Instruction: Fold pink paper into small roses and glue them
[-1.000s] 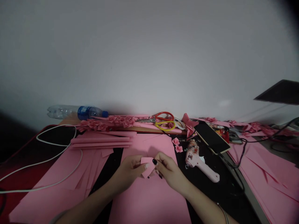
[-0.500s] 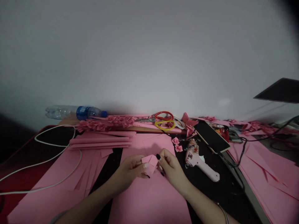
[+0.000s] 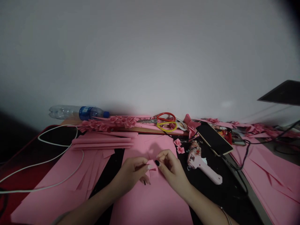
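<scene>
A small folded piece of pink paper (image 3: 152, 165) is held up between my two hands, above a large pink paper sheet (image 3: 150, 203). My left hand (image 3: 132, 170) pinches its left side between thumb and fingers. On the other side, my right hand (image 3: 170, 167) grips the right edge with thumb and fingertips, a dark nail showing. The fingers partly cover the paper, so its full shape is hidden. Two small pink paper roses (image 3: 179, 146) lie just beyond my right hand, near a pale pink glue gun (image 3: 206, 168).
Pink paper rolls (image 3: 103, 143) and loose sheets (image 3: 58, 187) lie left, crossed by a white cable (image 3: 56, 156). Along the wall are a plastic bottle (image 3: 70, 112), paper roses (image 3: 122, 121) and scissors (image 3: 166, 122). A phone (image 3: 214, 137), black cable (image 3: 243, 159) and more sheets (image 3: 269, 175) occupy the right.
The folded paper has been turned in my hands and now shows a narrower face. My left fingers have spread lower, and the view has shifted slightly.
</scene>
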{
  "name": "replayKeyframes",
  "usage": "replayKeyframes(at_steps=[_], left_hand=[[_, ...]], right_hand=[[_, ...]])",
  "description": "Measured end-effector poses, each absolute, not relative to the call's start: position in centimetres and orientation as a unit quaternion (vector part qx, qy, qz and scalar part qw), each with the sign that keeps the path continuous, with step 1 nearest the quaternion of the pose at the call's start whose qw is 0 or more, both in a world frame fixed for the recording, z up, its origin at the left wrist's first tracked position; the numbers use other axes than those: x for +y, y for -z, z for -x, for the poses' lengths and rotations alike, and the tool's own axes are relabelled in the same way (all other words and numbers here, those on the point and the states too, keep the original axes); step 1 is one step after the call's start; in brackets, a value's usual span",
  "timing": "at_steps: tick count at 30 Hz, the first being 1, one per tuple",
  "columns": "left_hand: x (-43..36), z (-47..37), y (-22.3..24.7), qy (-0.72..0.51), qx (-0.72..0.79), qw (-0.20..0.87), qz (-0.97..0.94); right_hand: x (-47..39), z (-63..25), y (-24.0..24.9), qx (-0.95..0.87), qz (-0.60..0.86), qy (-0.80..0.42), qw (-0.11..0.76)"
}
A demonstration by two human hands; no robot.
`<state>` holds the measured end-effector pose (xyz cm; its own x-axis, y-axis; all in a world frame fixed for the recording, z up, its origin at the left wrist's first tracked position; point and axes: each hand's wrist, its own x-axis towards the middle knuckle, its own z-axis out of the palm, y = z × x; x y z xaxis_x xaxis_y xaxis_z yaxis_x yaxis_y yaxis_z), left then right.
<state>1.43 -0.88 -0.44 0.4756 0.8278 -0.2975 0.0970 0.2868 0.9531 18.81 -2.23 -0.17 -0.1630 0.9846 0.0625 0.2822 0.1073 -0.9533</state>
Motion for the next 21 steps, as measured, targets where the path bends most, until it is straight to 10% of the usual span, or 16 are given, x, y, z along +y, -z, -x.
replayKeyframes(at_steps=[21], left_hand=[[-0.65,-1.44,-0.14,-0.271,0.488,0.69,-0.461]], right_hand=[[-3.14,-18.98,1.04,-0.765,0.48,-0.256,0.343]])
